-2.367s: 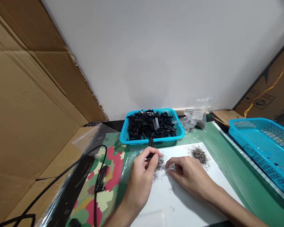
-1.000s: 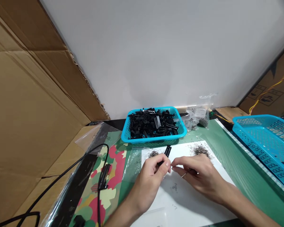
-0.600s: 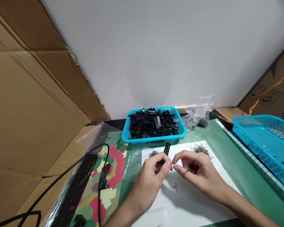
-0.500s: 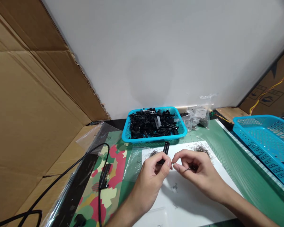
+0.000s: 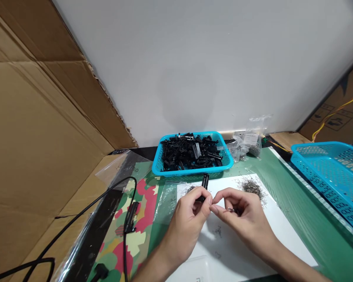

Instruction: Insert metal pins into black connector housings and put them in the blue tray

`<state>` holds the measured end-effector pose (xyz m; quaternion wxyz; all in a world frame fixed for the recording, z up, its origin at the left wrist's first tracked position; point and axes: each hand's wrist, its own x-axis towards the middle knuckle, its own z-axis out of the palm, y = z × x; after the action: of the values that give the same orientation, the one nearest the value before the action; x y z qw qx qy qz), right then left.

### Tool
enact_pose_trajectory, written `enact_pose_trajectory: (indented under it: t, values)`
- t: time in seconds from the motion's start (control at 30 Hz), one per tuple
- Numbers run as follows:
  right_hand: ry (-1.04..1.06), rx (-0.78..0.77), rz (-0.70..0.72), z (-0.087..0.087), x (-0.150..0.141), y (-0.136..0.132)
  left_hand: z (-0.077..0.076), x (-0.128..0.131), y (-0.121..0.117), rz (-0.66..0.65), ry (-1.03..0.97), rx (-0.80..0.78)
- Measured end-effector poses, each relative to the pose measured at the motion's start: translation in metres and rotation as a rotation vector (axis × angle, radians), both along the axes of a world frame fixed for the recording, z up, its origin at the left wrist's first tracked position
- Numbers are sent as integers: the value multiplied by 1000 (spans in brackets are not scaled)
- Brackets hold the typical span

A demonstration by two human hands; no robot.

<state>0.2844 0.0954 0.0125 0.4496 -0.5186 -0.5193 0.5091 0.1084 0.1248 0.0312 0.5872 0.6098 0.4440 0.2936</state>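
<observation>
My left hand (image 5: 188, 219) pinches a narrow black plastic part (image 5: 205, 181), whose two-pronged end sticks up beyond the fingers. Thumb and forefinger of my right hand (image 5: 244, 215) meet at the lower end of that part, touching my left fingertips. A small dark metal piece (image 5: 231, 210) shows in the curl of my right fingers; its kind I cannot make out. Both hands hover over a white sheet (image 5: 238, 256). On it lie a pile of tiny metal pieces (image 5: 253, 188) at the right and a smaller pile (image 5: 191, 188) behind my left hand.
A blue basket (image 5: 191, 172) full of black plastic parts stands at the back, beside clear bags (image 5: 251, 143) of metal pieces. Another blue basket (image 5: 326, 168) is at the right. At the left, a black cable (image 5: 88, 209) crosses a patterned sheet (image 5: 141, 231) near another black part (image 5: 131, 217).
My right hand has moved slightly left, and its thumb and forefinger have closed against my left fingertips. The black part has shifted slightly with my left hand.
</observation>
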Motion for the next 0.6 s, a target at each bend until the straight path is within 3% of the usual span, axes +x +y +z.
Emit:
enact_pose_trajectory:
  t: [0.37,0.6]
  values:
    - [-58,56,-45,-1,-1,1,-1,0,0,4,33,-21]
    - [-293,339,-118,5,12,2,3,-5,-7,3,23,-88]
